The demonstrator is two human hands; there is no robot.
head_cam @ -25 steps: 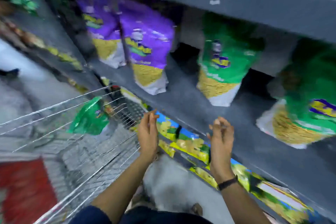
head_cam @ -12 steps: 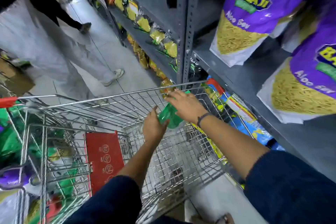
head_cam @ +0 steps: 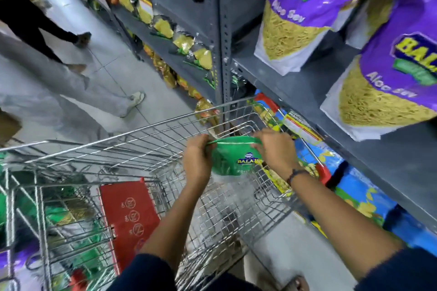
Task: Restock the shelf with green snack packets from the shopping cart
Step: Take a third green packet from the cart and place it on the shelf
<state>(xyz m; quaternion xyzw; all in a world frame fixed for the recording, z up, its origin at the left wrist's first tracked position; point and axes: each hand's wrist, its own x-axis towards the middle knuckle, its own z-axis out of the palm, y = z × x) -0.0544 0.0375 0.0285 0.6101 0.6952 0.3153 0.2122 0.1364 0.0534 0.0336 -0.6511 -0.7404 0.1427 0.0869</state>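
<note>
A green snack packet [head_cam: 233,159] with a blue and yellow logo hangs inside the wire shopping cart [head_cam: 151,130], near its far right corner. My left hand [head_cam: 197,160] grips the packet's top left edge. My right hand [head_cam: 274,149] grips its top right edge. The packet's lower part looks pale and blurred against the cart's mesh floor. The grey metal shelf [head_cam: 307,92] stands to the right, with purple snack packets [head_cam: 295,14] standing on it.
A red child-seat flap [head_cam: 128,215] sits in the cart, with more green packets [head_cam: 63,215] in the section behind it. Two people's legs [head_cam: 71,82] stand in the aisle at left. Blue and yellow packets [head_cam: 350,184] fill the lower shelf.
The view swung from the shelf down to the cart. Both hands went from empty in front of the shelf into the cart and took hold of the green packet's top edge.
</note>
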